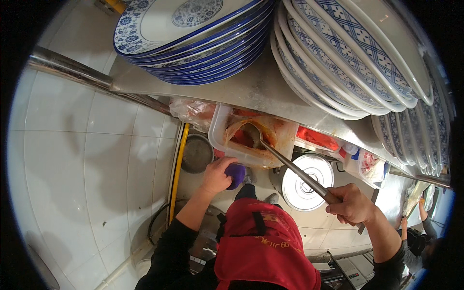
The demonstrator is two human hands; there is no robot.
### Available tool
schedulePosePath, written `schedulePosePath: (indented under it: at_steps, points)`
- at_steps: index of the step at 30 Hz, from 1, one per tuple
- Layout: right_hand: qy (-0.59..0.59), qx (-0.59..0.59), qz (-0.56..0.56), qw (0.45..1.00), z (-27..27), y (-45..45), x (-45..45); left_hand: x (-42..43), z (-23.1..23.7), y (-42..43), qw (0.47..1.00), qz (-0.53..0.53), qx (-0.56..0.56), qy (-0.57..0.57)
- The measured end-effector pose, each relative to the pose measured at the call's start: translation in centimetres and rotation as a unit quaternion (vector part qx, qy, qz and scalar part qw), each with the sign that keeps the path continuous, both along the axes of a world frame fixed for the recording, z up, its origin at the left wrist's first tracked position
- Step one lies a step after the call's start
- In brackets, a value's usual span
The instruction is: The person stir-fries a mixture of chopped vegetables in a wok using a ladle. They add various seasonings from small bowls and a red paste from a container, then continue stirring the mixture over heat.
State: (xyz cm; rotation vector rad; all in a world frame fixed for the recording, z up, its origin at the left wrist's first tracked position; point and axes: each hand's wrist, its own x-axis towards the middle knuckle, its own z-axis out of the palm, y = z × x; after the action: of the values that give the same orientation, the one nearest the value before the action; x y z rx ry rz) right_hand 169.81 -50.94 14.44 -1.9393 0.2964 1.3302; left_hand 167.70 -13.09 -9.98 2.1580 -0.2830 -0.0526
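Observation:
My right hand (349,203) grips the metal handle of a long ladle (295,168). The ladle's bowl rests inside a translucent plastic tub (250,157), in a red, oily mass (242,137) that smears the tub's walls. Below the tub's near left corner, my left hand (217,175) is closed around a purple rounded object (236,176), possibly a small bowl. Its inside is turned away from view, so I cannot tell whether it holds anything.
Stacked blue-and-white plates (203,54) and patterned dishes (337,65) load the steel shelf (250,90) overhead. A lidded metal pot (308,181) stands on the floor. White wall tiles (108,166) and a yellow pipe (179,174) run at left. Another person's arm (422,210) shows far right.

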Motion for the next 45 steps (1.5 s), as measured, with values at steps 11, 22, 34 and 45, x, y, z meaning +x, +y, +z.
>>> schedulePosePath:
  at_steps: [11,22,34,45]
  points:
    - [0.030,0.119,-0.231,0.965,-0.8,-3.1,-7.0,-1.7,2.3,-2.1,0.992,0.089,-0.090,0.018]
    - [0.057,0.313,-0.364,0.875,-2.1,-8.0,-12.8,-13.2,5.9,-8.3,0.954,0.211,-0.195,-0.088]
    - [0.092,0.379,-0.258,0.884,3.3,-11.8,-17.4,-32.3,17.2,-20.9,0.767,0.352,-0.535,-0.027]
    - [0.230,0.441,0.063,0.865,8.6,-1.9,-28.7,-61.7,21.7,-25.5,0.702,0.516,-0.463,-0.160]
